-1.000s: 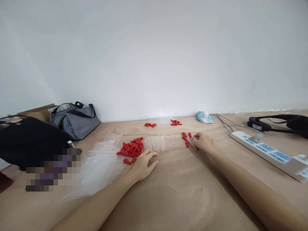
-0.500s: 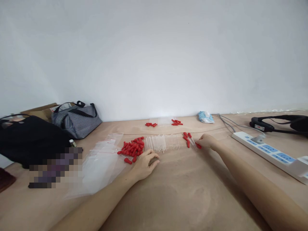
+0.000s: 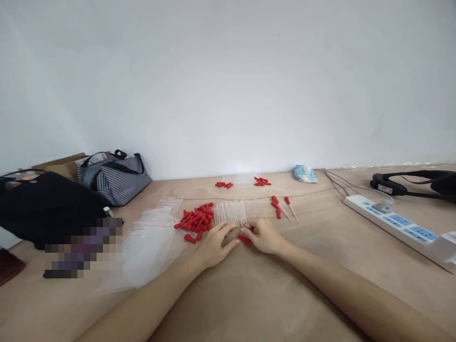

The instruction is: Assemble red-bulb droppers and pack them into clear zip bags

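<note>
My right hand is closed on a red rubber bulb at the near edge of a row of clear thin tubes. Facing it, my left hand reaches to the same edge, thumb and fingers apart, its fingertips close to the tubes. To the left of the tubes lies a pile of red bulbs. On the right are a few loose red bulbs and thin tubes with red bulbs on their far ends.
Clear plastic bags lie left of the pile. More bulbs and tubes sit near the wall, beside a blue-white packet. A power strip and black headset are right; a striped bag and black bag left.
My right hand has moved left from the loose bulbs to the near edge of the tubes, with a red bulb in it. A bulb-topped tube on the right is now uncovered. My left hand has barely moved.
</note>
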Available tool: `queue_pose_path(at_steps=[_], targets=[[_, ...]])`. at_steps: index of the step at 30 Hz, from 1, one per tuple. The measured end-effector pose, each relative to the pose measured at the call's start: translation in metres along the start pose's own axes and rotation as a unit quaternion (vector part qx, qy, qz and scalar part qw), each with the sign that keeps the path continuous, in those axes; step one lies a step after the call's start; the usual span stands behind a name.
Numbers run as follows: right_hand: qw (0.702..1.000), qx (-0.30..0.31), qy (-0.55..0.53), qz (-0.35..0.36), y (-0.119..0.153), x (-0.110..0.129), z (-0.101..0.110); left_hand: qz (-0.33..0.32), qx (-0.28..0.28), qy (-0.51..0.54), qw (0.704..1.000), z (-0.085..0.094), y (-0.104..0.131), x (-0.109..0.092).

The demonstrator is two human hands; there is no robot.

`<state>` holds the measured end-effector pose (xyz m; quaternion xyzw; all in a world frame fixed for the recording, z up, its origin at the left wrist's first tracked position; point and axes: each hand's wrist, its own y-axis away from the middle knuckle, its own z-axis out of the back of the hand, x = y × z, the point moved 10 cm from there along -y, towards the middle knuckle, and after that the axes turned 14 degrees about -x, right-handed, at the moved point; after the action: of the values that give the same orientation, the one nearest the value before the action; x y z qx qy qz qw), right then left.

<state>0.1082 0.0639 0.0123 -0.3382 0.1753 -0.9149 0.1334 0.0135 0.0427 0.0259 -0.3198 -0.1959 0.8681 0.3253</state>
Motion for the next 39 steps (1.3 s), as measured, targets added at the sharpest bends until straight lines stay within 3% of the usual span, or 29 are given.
queue_pose_path(at_steps=[3, 6, 8, 11, 16, 23, 29, 32, 35, 39], targets=[[0.996, -0.056, 0.067, -0.007, -0.012, -0.014, 0.016, -0.026, 0.019, 0.014, 0.999, -0.002, -0.001, -0.008], [0.972, -0.124, 0.17, -0.101, -0.025, -0.052, 0.043, -0.057, 0.056, 0.034, 0.996, -0.008, -0.001, -0.018], [0.956, -0.128, 0.21, -0.16, -0.03, -0.073, 0.052, -0.078, 0.087, 0.048, 0.992, -0.014, -0.001, -0.024], [0.949, -0.102, 0.224, -0.199, -0.034, -0.087, 0.05, -0.099, 0.111, 0.063, 0.987, -0.02, 0.001, -0.028], [0.944, -0.067, 0.224, -0.231, -0.039, -0.089, 0.039, -0.07, 0.058, 0.036, 0.995, -0.011, 0.001, -0.019], [0.944, -0.072, 0.215, -0.24, -0.042, -0.09, 0.036, -0.051, -0.002, 0.05, 0.997, 0.001, -0.002, -0.018], [0.964, -0.1, 0.183, -0.168, -0.041, -0.07, 0.041, 0.009, -0.022, 0.056, 0.998, 0.004, -0.005, -0.006], [0.982, -0.134, 0.126, -0.047, -0.032, -0.042, 0.039, 0.013, -0.014, 0.027, 0.999, 0.002, -0.003, -0.003], [0.98, -0.168, 0.06, 0.093, -0.009, -0.012, 0.037, 0.017, -0.027, 0.007, 0.999, 0.005, -0.002, -0.002], [0.971, -0.14, 0.038, 0.189, 0.014, 0.006, 0.028, 0.028, -0.034, -0.022, 0.999, 0.004, -0.001, 0.002]])
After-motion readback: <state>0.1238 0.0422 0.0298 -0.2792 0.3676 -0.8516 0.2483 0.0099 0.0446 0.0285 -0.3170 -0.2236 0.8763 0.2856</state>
